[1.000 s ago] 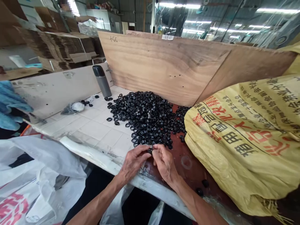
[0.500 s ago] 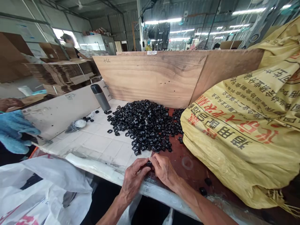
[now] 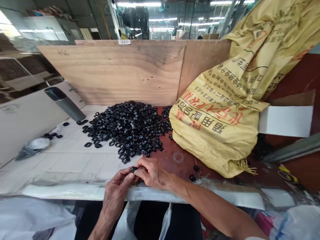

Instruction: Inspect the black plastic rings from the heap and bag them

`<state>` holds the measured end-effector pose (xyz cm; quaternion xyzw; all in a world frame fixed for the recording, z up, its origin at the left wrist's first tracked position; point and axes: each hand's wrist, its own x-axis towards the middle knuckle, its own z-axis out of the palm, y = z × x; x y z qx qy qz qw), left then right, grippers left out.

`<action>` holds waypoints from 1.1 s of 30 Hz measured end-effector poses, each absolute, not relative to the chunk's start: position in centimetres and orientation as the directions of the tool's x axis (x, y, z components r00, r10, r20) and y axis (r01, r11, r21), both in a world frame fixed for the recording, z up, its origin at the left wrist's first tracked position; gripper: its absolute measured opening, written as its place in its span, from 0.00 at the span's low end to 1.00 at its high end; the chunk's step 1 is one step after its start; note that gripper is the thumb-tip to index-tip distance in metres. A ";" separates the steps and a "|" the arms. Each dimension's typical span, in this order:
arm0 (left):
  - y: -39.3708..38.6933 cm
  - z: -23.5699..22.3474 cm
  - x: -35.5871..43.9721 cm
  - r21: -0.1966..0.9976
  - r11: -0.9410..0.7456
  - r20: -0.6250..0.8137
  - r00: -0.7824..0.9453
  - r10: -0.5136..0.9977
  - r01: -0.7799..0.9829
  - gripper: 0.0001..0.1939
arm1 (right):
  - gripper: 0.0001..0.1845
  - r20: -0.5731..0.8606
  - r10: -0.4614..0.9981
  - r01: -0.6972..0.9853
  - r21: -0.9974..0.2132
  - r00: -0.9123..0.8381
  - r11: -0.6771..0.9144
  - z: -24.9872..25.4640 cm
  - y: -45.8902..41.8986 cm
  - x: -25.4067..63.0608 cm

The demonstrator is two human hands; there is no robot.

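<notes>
My left hand [image 3: 117, 186] and my right hand [image 3: 152, 173] meet at the front edge of the table. Their fingers pinch a small black ring [image 3: 133, 169] between them, and the fingers partly hide it. Just beyond my fingertips lies a large heap of black rubber-like rings [image 3: 127, 130]. A few loose rings sit on the reddish-brown table surface [image 3: 175, 160] to the right of my right hand, including one black ring [image 3: 196, 168] and another [image 3: 192, 178].
A bulging yellow woven sack [image 3: 212, 123] with printing lies right of the heap. A plywood board [image 3: 112, 73] stands behind it. A grey flask [image 3: 65, 103] and a small plastic bag [image 3: 33, 148] stand on white tiles at left. White plastic sacks [image 3: 30, 216] hang below the table edge.
The whole scene has shifted left in view as my head turned right, bringing a white box and more table into sight. My hands stay together on the ring, now nearer the table edge.
</notes>
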<state>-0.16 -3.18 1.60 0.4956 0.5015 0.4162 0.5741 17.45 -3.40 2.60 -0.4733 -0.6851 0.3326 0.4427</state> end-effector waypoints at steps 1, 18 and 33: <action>-3.2 1.6 -0.1 0.985 0.170 -0.171 0.158 0.973 0.018 0.22 | 0.02 0.280 0.947 0.330 -0.889 -0.161 0.319 2.6 -3.4 17.5; -7.9 2.2 0.4 0.987 0.145 -0.110 0.346 0.932 -0.074 0.14 | 0.09 -0.023 1.000 0.172 -0.985 -0.016 -0.020 4.0 -11.3 18.2; -10.3 -0.7 -3.1 0.805 -0.551 0.364 0.549 0.752 0.221 0.19 | 0.04 -0.107 0.988 0.243 -0.961 0.108 -0.130 3.3 -15.7 15.6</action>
